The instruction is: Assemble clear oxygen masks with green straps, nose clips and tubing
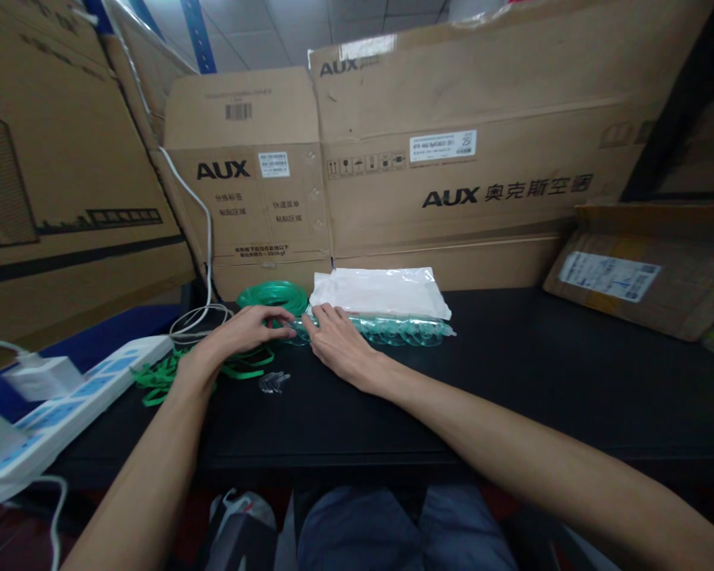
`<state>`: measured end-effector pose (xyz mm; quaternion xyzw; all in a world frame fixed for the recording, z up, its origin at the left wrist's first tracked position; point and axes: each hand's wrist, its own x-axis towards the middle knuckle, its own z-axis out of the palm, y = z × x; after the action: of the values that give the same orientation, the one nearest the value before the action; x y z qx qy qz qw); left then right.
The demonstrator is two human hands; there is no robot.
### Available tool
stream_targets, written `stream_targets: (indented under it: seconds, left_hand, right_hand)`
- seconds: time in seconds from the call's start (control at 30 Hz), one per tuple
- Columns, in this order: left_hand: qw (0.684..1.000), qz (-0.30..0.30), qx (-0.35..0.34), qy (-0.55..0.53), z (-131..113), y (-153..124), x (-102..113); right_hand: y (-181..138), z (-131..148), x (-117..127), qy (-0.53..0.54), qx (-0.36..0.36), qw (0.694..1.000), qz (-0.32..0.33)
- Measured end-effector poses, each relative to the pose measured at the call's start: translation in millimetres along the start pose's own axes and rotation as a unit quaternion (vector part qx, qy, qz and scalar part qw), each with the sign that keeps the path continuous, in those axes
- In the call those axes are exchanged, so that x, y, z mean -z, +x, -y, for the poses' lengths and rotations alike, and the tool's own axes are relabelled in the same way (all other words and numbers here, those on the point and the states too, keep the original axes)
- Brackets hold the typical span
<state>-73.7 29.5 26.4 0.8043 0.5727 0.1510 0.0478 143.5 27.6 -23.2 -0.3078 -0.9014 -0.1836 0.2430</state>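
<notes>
A long row of nested, clear greenish curved plastic pieces [401, 330], perhaps visors or shields, lies across the black table. At its left end my left hand [262, 325] has thumb and fingers curled together on the end piece. My right hand [342, 345] reaches over the row just to the right, fingers bent down around it; its fingertips are partly hidden. Behind the row is a flat white plastic packet [386, 290]. A green coiled band [274, 295] sits behind my left hand. Several small clear curved pieces [274, 382] lie in front of my hands.
Loose green straps [155, 379] lie near my left forearm, beside a white power strip [89, 400] with plugs and cables. Large cardboard sheets [440, 103] wall off the back. A cardboard box [636, 270] stands at the right.
</notes>
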Motion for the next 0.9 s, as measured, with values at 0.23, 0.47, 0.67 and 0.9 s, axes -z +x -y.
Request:
stream_targets:
  seconds: [0.23, 0.47, 0.67, 0.9]
  left_hand:
    - [1.0, -0.006, 0.005, -0.006, 3.5, 0.9, 0.2]
    - [0.997, -0.066, 0.041, -0.011, 4.5, -3.3, 8.8]
    - [0.982, -0.178, 0.064, -0.008, -7.7, -9.8, 17.7]
    - [0.949, -0.314, -0.015, -0.013, -25.5, -17.7, 19.0]
  right_hand:
    - [0.1, 0.9, 5.3, 0.004, -0.017, 1.0, 0.002]
    - [-1.4, -0.8, 6.7, 0.001, -0.005, 1.0, -0.006]
    - [-2.4, -1.4, 3.1, 0.003, 0.01, 1.0, -0.022]
    - [0.1, -2.7, 15.0, 0.013, 0.003, 0.998, -0.055]
